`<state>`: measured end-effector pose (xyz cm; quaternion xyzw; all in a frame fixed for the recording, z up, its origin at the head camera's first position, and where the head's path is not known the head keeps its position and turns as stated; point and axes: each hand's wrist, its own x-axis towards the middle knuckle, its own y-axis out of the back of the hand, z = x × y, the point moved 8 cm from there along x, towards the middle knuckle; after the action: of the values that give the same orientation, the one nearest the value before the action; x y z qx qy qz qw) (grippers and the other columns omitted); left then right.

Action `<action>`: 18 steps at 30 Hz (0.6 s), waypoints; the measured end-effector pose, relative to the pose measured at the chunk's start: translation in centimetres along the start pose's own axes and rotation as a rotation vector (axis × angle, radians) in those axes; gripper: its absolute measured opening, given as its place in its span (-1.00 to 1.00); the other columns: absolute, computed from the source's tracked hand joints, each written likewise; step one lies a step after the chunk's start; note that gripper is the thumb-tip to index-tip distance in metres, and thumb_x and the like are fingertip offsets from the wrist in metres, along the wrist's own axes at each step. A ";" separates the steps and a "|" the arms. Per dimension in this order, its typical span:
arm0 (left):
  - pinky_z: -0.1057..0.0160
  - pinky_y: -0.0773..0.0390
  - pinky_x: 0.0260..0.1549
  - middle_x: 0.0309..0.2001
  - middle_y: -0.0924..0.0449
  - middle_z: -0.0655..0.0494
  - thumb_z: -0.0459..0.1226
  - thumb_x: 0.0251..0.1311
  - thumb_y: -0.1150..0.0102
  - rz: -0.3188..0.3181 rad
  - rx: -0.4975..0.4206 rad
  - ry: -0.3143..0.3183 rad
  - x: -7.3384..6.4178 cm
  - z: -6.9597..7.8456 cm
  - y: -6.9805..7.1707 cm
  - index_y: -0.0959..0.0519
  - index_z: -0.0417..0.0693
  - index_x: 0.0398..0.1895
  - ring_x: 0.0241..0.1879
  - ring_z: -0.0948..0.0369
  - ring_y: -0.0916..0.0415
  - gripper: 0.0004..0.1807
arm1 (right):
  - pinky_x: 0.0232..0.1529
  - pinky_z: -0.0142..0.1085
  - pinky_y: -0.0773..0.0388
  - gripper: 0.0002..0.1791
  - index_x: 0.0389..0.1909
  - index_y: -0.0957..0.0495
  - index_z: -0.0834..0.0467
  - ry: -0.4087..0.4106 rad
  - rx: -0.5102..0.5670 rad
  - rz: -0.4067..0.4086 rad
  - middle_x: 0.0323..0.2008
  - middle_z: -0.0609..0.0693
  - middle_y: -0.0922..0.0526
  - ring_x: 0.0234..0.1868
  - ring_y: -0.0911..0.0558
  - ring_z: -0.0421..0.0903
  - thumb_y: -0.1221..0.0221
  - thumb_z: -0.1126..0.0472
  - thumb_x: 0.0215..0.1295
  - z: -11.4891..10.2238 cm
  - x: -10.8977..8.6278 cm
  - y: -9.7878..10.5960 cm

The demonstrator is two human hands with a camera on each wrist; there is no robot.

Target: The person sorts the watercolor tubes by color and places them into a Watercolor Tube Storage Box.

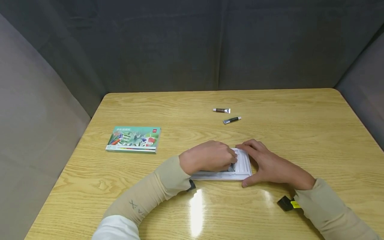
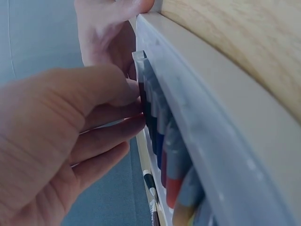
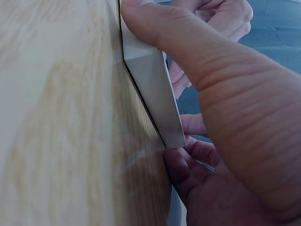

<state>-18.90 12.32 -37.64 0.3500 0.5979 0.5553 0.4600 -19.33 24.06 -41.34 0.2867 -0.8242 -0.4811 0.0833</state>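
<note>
A shallow white plastic tray [image 1: 243, 163] lies on the table in the head view, its right-hand slots bare. Bent over it from the left, my left hand [image 1: 207, 157] has its thumb and fingertips on a dark-labelled paint tube [image 2: 140, 87] at the end of the row. More paint tubes [image 2: 175, 162] lie side by side along the tray in the left wrist view. At the tray's right end, my right hand [image 1: 270, 166] grips it, thumb [image 3: 141, 21] along the near side and fingers [image 3: 176, 167] at the far corner.
Two loose dark paint tubes, one behind [image 1: 221, 110] and one in front [image 1: 232, 120], lie beyond the tray. To the left is a flat green paint box [image 1: 133, 140] with a plant picture. Dark cloth [image 1: 168, 50] hangs behind the wooden table [image 1: 300, 126].
</note>
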 end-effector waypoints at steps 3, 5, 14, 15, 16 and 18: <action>0.32 -0.61 -0.21 -0.17 -0.72 0.26 -0.21 0.51 -0.05 0.004 -0.009 0.006 0.0 -0.1 0.1 -0.72 0.05 -0.07 -0.32 0.32 -0.52 -0.78 | 0.33 0.12 -0.47 0.32 0.54 -0.24 0.11 0.001 0.003 0.001 0.38 0.02 -0.30 0.39 -0.34 0.05 -0.46 -0.52 -0.17 0.0 0.0 0.0; 0.32 -0.60 -0.22 -0.18 -0.72 0.26 -0.20 0.52 -0.05 0.001 -0.018 0.013 -0.1 -0.2 0.1 -0.71 0.06 -0.08 -0.32 0.32 -0.51 -0.78 | 0.32 0.13 -0.47 0.32 0.55 -0.23 0.11 -0.001 0.003 -0.003 0.38 0.03 -0.29 0.39 -0.34 0.06 -0.46 -0.52 -0.17 0.0 -0.1 0.0; 0.36 -0.64 -0.14 -0.13 -0.77 0.20 -0.17 0.54 -0.06 0.004 -0.099 0.002 -0.5 -1.3 0.9 -0.73 0.03 0.00 -0.27 0.34 -0.63 -0.75 | 0.33 0.14 -0.47 0.33 0.54 -0.24 0.12 -0.009 0.013 -0.011 0.39 0.04 -0.28 0.39 -0.33 0.07 -0.47 -0.51 -0.19 0.0 0.0 -0.1; 0.36 -0.65 -0.11 -0.10 -0.78 0.19 -0.17 0.54 -0.06 0.006 -0.129 -0.003 -0.5 -1.5 1.1 -0.74 0.03 0.00 -0.24 0.34 -0.64 -0.74 | 0.33 0.13 -0.47 0.33 0.54 -0.24 0.12 -0.011 0.013 -0.010 0.39 0.04 -0.29 0.40 -0.33 0.07 -0.48 -0.52 -0.19 0.0 0.0 -0.1; 0.35 -0.64 -0.10 -0.09 -0.78 0.18 -0.18 0.54 -0.07 0.008 -0.164 -0.008 -0.6 -1.8 1.3 -0.74 0.02 0.00 -0.23 0.34 -0.64 -0.75 | 0.32 0.14 -0.48 0.33 0.54 -0.24 0.12 -0.010 0.011 -0.010 0.39 0.05 -0.29 0.39 -0.34 0.08 -0.47 -0.52 -0.19 -0.1 0.0 -0.1; 0.36 -0.65 -0.06 -0.05 -0.79 0.16 -0.20 0.53 -0.07 0.018 -0.226 -0.009 -0.6 -2.5 1.6 -0.75 0.00 0.01 -0.19 0.33 -0.67 -0.74 | 0.32 0.15 -0.48 0.33 0.53 -0.24 0.13 -0.012 0.012 -0.008 0.39 0.06 -0.29 0.39 -0.34 0.09 -0.47 -0.52 -0.19 -0.1 0.0 0.0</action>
<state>-21.16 11.13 -36.06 0.3040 0.5263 0.6217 0.4941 -19.29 23.97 -41.33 0.2875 -0.8265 -0.4782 0.0747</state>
